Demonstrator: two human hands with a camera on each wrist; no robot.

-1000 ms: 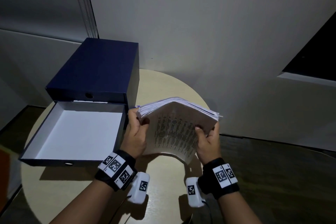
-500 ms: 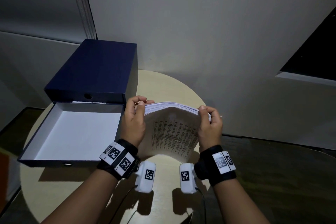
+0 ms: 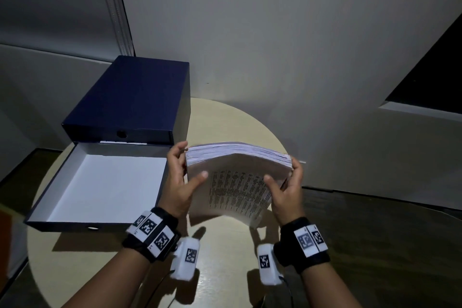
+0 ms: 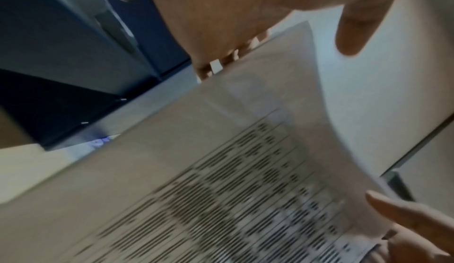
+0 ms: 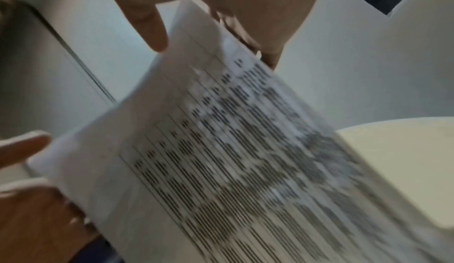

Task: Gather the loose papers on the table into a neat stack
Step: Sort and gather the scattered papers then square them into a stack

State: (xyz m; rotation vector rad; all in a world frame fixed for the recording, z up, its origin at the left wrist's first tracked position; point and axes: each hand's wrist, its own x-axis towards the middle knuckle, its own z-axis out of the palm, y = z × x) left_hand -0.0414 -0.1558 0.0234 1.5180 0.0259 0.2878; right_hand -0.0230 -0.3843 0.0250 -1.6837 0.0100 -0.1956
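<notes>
A thick stack of printed papers stands nearly upright on its lower edge on the round beige table, its printed face toward me. My left hand grips the stack's left side, thumb on the front and fingers behind. My right hand grips the right side the same way. Both wrist views are blurred: the left wrist view shows the printed sheet with the left thumb above it, the right wrist view shows the papers under the right thumb.
An open dark-blue box with a white inside lies on the table's left part. Its lid stands behind it against the wall. The wall is close behind the table. Dark floor lies to the right.
The stack has been lifted back up and held by its sides; half a second ago both hands were curled over its top edge, pressing it down on the table.
</notes>
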